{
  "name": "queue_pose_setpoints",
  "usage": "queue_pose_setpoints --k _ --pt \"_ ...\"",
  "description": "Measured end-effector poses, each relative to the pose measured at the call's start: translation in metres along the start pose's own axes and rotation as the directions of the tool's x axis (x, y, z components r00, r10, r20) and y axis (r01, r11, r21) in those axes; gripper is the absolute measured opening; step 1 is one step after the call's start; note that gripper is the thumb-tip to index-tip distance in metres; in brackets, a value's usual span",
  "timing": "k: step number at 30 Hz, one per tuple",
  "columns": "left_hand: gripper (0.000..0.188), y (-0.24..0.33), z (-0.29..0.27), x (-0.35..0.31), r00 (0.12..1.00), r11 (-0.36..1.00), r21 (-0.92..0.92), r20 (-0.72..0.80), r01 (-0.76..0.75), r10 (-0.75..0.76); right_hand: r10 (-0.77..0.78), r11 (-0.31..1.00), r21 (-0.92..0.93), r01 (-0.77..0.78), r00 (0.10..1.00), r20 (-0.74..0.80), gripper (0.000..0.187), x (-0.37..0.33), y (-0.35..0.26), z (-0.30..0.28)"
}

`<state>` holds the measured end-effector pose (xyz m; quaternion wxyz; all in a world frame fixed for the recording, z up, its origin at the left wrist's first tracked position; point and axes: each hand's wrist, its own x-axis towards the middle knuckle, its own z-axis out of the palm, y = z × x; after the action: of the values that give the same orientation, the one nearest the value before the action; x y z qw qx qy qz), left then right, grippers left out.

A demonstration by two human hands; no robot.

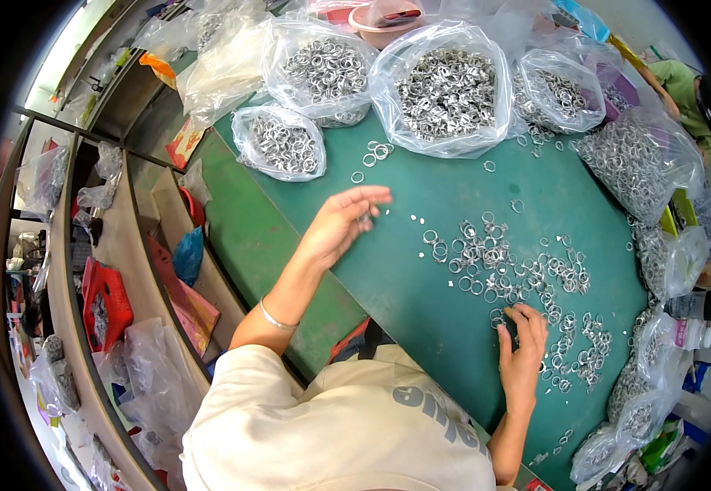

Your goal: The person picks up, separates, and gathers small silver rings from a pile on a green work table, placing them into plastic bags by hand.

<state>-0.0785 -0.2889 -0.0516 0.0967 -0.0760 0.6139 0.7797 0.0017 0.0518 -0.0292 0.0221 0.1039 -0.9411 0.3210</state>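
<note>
Loose silver-coloured metal rings (486, 250) lie spread in a pile over the green tabletop (421, 327). My right hand (523, 352) rests at the near edge of this pile, thumb and fingers pinched at a ring (497, 319). To the left, my left hand (341, 225) is raised over the table's edge, its fingers partly blurred. A small silvery ring (364, 219) shows between those curled fingers. Close to this hand are a single ring (357, 177) and a small group of rings (377, 152).
Clear plastic bags full of rings (445, 94) stand along the far side, and more bags (629, 159) line the right edge. Tiny white bits (413, 218) dot the tabletop. On the left, shelves (118, 270) hold a red basket (106, 303). Another person's arm (658, 86) shows at upper right.
</note>
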Motion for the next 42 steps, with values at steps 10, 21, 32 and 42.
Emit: queue_pose_setpoints --k 10,21,32,42 --pt "0.022 -0.016 -0.015 0.099 0.776 0.230 0.894 0.179 -0.385 0.605 0.031 1.000 -0.003 -0.031 0.999 -0.020 0.025 -0.006 0.001 0.000" --pt "0.013 -0.035 -0.020 0.005 0.808 0.300 0.921 0.026 -0.249 0.589 0.040 0.999 -0.015 -0.041 0.999 -0.025 0.026 -0.006 0.004 -0.003" --pt "0.026 -0.008 -0.026 0.005 0.908 0.496 0.848 -0.042 -0.188 0.417 -0.010 0.998 -0.054 0.008 1.000 -0.026 0.025 0.005 -0.007 0.002" --pt "0.025 -0.042 0.007 -0.030 0.805 0.385 0.911 -0.113 -0.150 0.582 -0.023 1.000 -0.014 0.023 1.000 -0.009 0.026 0.001 -0.009 0.009"
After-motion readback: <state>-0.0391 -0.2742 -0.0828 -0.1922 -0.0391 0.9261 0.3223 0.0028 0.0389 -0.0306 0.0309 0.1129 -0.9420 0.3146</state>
